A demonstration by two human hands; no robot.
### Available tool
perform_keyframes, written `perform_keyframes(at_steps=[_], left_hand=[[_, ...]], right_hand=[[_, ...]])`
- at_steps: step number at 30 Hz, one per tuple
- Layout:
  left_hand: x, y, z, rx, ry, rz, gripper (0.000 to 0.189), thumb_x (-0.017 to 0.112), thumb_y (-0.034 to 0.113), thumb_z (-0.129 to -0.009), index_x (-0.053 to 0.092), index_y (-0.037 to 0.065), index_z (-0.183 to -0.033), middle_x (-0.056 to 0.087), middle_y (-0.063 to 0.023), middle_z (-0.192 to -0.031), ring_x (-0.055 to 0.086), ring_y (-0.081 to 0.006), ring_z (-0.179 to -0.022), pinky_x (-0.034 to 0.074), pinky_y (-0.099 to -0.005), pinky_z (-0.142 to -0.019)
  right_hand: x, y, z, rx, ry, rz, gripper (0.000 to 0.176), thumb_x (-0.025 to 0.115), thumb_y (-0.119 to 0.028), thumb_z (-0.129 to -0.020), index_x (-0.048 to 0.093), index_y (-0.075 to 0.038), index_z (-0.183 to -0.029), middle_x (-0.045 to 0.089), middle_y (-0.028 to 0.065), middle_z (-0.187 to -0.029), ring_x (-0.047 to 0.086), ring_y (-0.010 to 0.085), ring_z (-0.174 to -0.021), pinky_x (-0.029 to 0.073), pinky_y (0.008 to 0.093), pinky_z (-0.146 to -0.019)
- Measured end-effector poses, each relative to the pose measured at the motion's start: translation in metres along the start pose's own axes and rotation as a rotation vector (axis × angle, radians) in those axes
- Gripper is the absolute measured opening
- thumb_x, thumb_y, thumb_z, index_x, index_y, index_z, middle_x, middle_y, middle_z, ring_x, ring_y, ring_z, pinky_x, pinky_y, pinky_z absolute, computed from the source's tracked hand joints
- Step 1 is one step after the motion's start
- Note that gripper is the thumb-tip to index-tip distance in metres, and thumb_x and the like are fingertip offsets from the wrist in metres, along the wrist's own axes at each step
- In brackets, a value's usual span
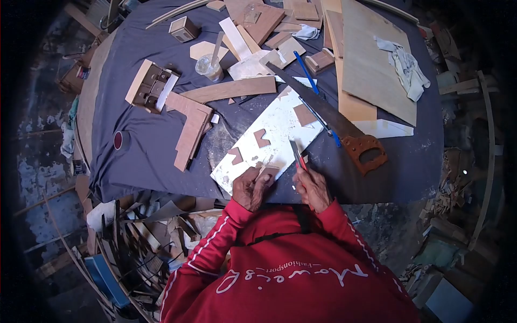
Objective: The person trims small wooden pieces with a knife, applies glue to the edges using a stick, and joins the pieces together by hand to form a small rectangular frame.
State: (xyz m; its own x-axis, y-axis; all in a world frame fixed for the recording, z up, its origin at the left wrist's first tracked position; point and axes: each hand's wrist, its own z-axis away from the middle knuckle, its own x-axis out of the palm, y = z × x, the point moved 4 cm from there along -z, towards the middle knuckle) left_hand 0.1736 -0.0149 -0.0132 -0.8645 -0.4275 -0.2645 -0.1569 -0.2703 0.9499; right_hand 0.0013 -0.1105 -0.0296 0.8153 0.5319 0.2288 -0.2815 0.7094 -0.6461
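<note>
My left hand grips a small thin brown piece at the near end of a white board. In my right hand is a red-handled knife, its metal blade pointing away from me over the board's right edge. Its exact type is hard to make out. Two small notched brown pieces lie flat on the board. Farther up the board lies a square brown piece. Both hands are closed and apart from each other.
A handsaw and a blue hacksaw frame lie to the right. Left are stacked wood pieces, a compartmented box, a tape roll and a jar. A large panel bears a white cloth.
</note>
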Motion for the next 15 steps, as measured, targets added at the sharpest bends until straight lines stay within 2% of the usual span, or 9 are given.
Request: perform_keyframes(at_steps=[3, 4, 7, 8, 11, 12, 15], left_hand=[[0.004, 0.01, -0.001, -0.012, -0.022, 0.09, 0.016, 0.06, 0.007, -0.091, 0.066, -0.003, -0.101, 0.063, -0.0119, -0.083, 0.058, -0.0173, -0.075, 0.047, -0.0298, -0.069], [0.004, 0.01, -0.002, -0.043, -0.006, 0.075, 0.016, 0.061, 0.007, -0.089, 0.067, -0.003, -0.1, 0.064, -0.0138, -0.084, 0.061, -0.0226, -0.076, 0.048, -0.0315, -0.071], [-0.004, 0.009, -0.006, 0.281, 0.13, -0.295, 0.017, 0.062, 0.005, -0.085, 0.067, -0.001, -0.101, 0.064, -0.0153, -0.089, 0.063, -0.0297, -0.08, 0.049, -0.0354, -0.073], [-0.006, 0.006, -0.006, 0.306, 0.123, -0.382, 0.019, 0.063, 0.007, -0.084, 0.067, 0.0, -0.102, 0.064, -0.0161, -0.089, 0.062, -0.0313, -0.08, 0.05, -0.0367, -0.071], [-0.007, 0.0, -0.004, 0.35, 0.078, -0.595, 0.021, 0.066, 0.01, -0.082, 0.067, 0.003, -0.102, 0.064, -0.0171, -0.088, 0.061, -0.0345, -0.08, 0.05, -0.0401, -0.067], [-0.006, -0.003, -0.004, 0.348, 0.051, -0.63, 0.02, 0.066, 0.01, -0.082, 0.067, 0.003, -0.101, 0.063, -0.0165, -0.088, 0.061, -0.0346, -0.08, 0.05, -0.041, -0.067], [-0.001, -0.004, -0.005, 0.371, 0.024, -0.689, 0.017, 0.067, 0.01, -0.081, 0.066, 0.004, -0.097, 0.062, -0.0156, -0.085, 0.06, -0.0345, -0.079, 0.05, -0.0417, -0.067]], right_hand=[[0.017, -0.021, -0.005, -0.277, 0.032, 0.113, 0.031, 0.055, -0.038, -0.096, 0.055, -0.008, -0.089, 0.043, -0.0055, -0.06, 0.039, 0.0045, -0.047, 0.03, 0.0236, -0.042], [0.02, -0.025, -0.002, -0.243, 0.024, 0.123, 0.031, 0.052, -0.037, -0.097, 0.054, -0.007, -0.089, 0.045, -0.0026, -0.059, 0.041, 0.0087, -0.048, 0.034, 0.0265, -0.045], [0.019, -0.022, 0.0, -0.342, 0.03, 0.382, 0.032, 0.049, -0.035, -0.098, 0.054, -0.005, -0.09, 0.046, 0.003, -0.058, 0.047, 0.0156, -0.052, 0.04, 0.0319, -0.051], [0.02, -0.019, 0.005, -0.29, 0.022, 0.522, 0.029, 0.045, -0.031, -0.098, 0.052, -0.004, -0.093, 0.049, 0.0114, -0.058, 0.057, 0.0298, -0.059, 0.045, 0.0422, -0.06], [0.021, 0.008, 0.009, -0.692, 0.093, 0.861, 0.025, 0.042, -0.025, -0.099, 0.054, -0.002, -0.099, 0.052, 0.0144, -0.062, 0.057, 0.0352, -0.059, 0.045, 0.0459, -0.059], [0.025, 0.01, 0.01, -0.634, 0.1, 0.973, 0.026, 0.041, -0.025, -0.099, 0.053, -0.001, -0.097, 0.058, 0.0219, -0.072, 0.058, 0.0457, -0.072, 0.044, 0.0536, -0.069], [0.031, 0.004, 0.021, -0.506, 0.109, 0.954, 0.027, 0.041, -0.026, -0.099, 0.052, -0.001, -0.098, 0.06, 0.0225, -0.08, 0.059, 0.0443, -0.075, 0.044, 0.053, -0.07]])
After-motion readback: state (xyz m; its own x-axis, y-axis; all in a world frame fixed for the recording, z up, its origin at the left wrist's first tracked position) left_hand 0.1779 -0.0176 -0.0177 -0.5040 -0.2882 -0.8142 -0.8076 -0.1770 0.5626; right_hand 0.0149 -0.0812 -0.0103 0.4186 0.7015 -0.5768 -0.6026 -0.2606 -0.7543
